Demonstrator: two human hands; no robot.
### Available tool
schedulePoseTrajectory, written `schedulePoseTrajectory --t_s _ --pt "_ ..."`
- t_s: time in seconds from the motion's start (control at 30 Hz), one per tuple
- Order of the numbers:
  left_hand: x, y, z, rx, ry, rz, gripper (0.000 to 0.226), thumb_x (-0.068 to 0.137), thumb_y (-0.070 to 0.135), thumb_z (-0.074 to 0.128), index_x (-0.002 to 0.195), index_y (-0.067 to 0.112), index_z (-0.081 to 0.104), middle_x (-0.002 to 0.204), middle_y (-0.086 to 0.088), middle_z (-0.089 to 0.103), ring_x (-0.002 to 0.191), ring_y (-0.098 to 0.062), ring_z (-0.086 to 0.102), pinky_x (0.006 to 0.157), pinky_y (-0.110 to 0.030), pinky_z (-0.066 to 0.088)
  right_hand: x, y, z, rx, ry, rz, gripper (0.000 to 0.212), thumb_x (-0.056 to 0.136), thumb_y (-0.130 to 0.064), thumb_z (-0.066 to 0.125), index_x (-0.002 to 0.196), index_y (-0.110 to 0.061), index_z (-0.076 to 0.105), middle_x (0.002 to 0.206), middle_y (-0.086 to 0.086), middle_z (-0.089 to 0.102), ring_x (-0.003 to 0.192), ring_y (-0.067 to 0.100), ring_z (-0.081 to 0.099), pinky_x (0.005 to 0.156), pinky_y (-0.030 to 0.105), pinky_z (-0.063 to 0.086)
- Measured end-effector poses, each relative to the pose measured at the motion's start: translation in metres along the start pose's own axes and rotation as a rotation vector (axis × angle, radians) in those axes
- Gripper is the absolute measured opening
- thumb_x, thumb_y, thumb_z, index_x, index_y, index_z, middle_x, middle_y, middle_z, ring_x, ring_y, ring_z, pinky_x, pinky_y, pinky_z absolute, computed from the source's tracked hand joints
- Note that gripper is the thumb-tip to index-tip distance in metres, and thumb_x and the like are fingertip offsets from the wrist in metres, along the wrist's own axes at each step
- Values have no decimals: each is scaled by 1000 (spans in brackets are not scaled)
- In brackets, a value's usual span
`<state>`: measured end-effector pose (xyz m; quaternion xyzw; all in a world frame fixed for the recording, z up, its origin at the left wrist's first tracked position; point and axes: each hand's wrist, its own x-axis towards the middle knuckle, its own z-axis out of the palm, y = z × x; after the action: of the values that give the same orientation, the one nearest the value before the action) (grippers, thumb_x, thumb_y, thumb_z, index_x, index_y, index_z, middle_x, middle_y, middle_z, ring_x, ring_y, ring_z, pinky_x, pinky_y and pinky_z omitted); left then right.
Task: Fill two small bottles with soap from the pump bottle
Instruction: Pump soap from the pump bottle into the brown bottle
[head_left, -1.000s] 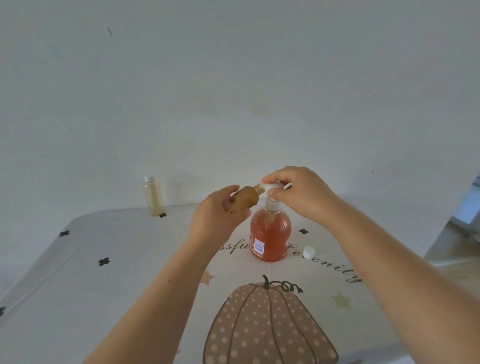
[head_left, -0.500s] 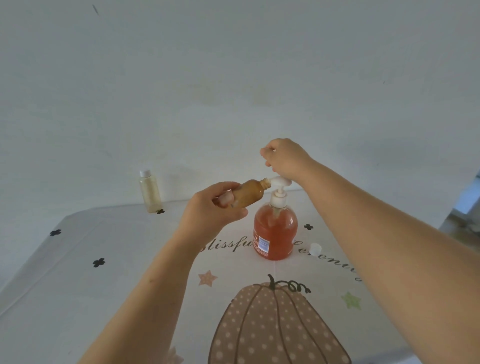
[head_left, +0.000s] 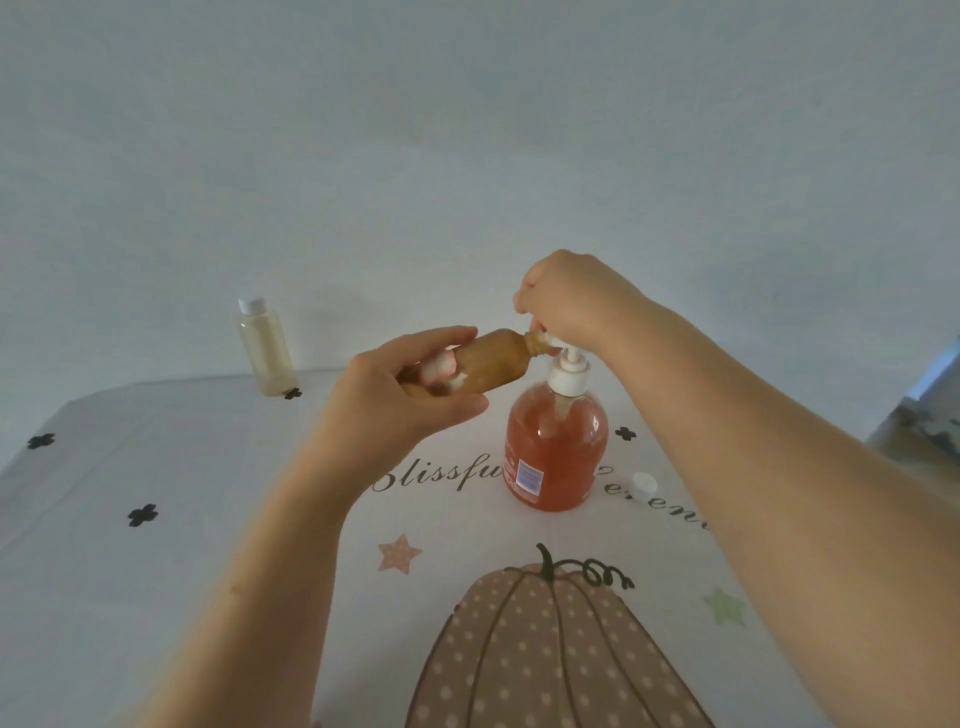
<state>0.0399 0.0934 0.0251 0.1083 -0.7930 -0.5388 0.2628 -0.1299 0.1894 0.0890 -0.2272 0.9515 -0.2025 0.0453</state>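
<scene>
One small bottle (head_left: 493, 366) meets pump bottle (head_left: 558, 452), apart from table (head_left: 156, 597) edges.

This looks like my home: the worktop (head_left: 78, 519) wears a printed cloth (head_left: 208, 623) with a dotted pumpkin (head_left: 545, 665), stars (head_left: 399, 553) and script lettering (head_left: 441, 475), against a plain pale wall (head_left: 467, 156).

We see soft, fairly dim daylight with a cool grey cast over everything; the wall (head_left: 467, 130) is evenly lit, with a faint blurred shadow just right of the capped bottle (head_left: 265, 348); the pump bottle (head_left: 556, 452) glows orange where light passes through it; the far edge of the bench (head_left: 130, 571) bows from wide-angle distortion; the forearms (head_left: 805, 519) near the lower edge loom large and look slightly soft.
</scene>
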Motion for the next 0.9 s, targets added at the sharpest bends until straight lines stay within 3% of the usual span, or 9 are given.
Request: schedulePoseTrajectory --t_s 0.1,0.23,0.4,0.57,0.7,0.83,0.9 --pt "1 -5 0 0 -2 -6 46 72 9 82 104 39 68 87 16 67 69 4 61 66 -9 47 3 2 6 0 -36 29 23 94 -15 56 108 -14 74 100 9 75 97 29 70 93 38 54" --pt "2 -10 -2 -44 -34 -24 37 73 2 79 98 26 65 90 11 69 74 -2 62 69 -18 49 0 6 9 25 -31 23 23 95 -19 55 108 -14 73 103 8 73 98 29 68 84 36 51" --pt "2 -15 -4 -339 -42 -62 44 66 -4 83 100 20 70 84 7 70 75 -11 66 78 -24 54 -7 6 3 91 4 4 24 93 -21 55 106 -12 74 101 8 75 96 29 70 79 36 51" --pt "1 -19 0 -447 -77 -89 40 64 5 79 98 25 73 86 5 70 75 -14 65 75 -32 54 -18 2 -8 76 72 -72 31 98 -30 51 103 -9 72 97 9 75 91 30 71 83 38 54" --pt "1 -18 1 -457 -62 -85 39 65 6 79 98 27 74 84 5 70 73 -16 63 77 -37 53 -23 -1 -17 135 -10 -67 34 104 -29 46 104 -7 72 90 8 76 88 32 73 91 43 57" --pt "1 -17 2 -451 -58 -87 41 65 7 80 101 24 73 82 5 71 72 -17 63 82 -42 53 -27 0 -22 284 -20 -19 39 104 -30 43 101 -5 73 72 7 74 57 24 68 64 29 53" --pt "1 -18 2 -449 -57 -87 41 65 7 80 101 24 73 81 6 71 71 -17 63 83 -42 53 -25 0 -17 268 -11 -6 36 102 -28 45 99 -5 73 78 10 75 66 28 72 75 34 58"
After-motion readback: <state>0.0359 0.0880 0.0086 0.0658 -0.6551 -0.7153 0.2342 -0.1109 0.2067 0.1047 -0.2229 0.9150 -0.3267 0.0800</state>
